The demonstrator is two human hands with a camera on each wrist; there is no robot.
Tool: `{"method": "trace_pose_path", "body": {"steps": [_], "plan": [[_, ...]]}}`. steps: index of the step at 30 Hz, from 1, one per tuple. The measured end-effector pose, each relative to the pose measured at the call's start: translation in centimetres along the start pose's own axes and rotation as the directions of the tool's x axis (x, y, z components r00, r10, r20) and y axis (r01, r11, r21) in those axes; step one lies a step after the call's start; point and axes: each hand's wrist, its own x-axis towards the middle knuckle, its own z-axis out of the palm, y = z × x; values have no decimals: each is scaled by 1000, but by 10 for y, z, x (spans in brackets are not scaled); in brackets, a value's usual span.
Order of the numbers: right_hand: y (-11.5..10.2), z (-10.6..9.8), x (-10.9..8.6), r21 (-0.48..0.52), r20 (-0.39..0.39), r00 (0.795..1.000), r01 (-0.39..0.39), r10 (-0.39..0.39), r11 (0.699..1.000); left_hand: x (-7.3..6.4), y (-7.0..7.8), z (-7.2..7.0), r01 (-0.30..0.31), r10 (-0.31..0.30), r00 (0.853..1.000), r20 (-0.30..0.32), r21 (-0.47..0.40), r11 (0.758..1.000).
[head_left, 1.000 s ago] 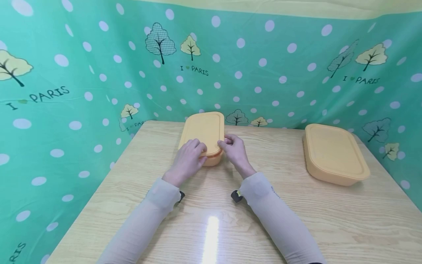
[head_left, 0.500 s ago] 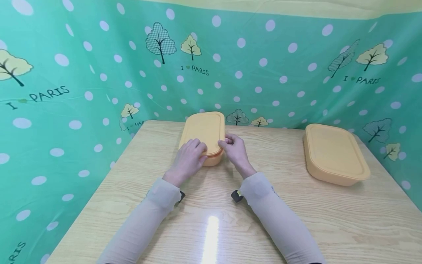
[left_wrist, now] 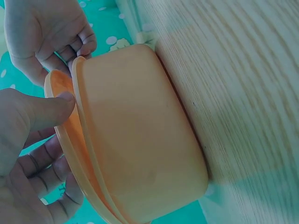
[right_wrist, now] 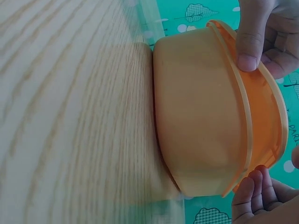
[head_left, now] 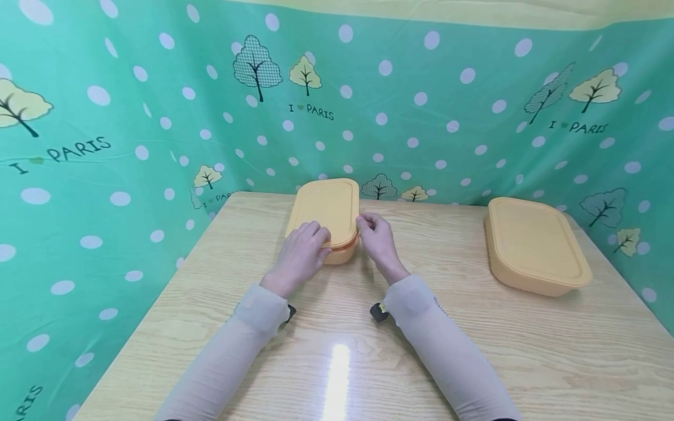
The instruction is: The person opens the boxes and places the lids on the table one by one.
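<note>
Green dotted cloth [head_left: 342,155] hangs behind your bench [head_left: 447,251], where the orange tub [left_wrist: 140,130] stands, lid [head_left: 326,207] gaping at its near edge. Your left grip [head_left: 301,251] pinches that lid; your right grip [head_left: 378,241] curls at the tub's near right corner, whether pinching, you cannot tell.

I'm pinching with the left hand [head_left: 301,251], its left thumb [right_wrist: 249,46] sitting low and its fingers curling over the top. Just right of that pinch, I'm holding up the right hand [head_left: 376,240], bending its fingers close together. Its right thumb [right_wrist: 295,157] is sitting a bit apart; I'm not seeing if they're gripping. Behind the pinch, my left forearm [head_left: 226,351] and right forearm [head_left: 447,351] are slanting inward, well apart.
</note>
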Motion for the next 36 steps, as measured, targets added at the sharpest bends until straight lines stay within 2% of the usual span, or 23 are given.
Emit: {"method": "trace_pose_path", "body": {"steps": [36], "plan": [[4,-2,4,12,-28,999,-21,21,1000,0,-1,1,41,-41,999,-6,-6,999]]}}
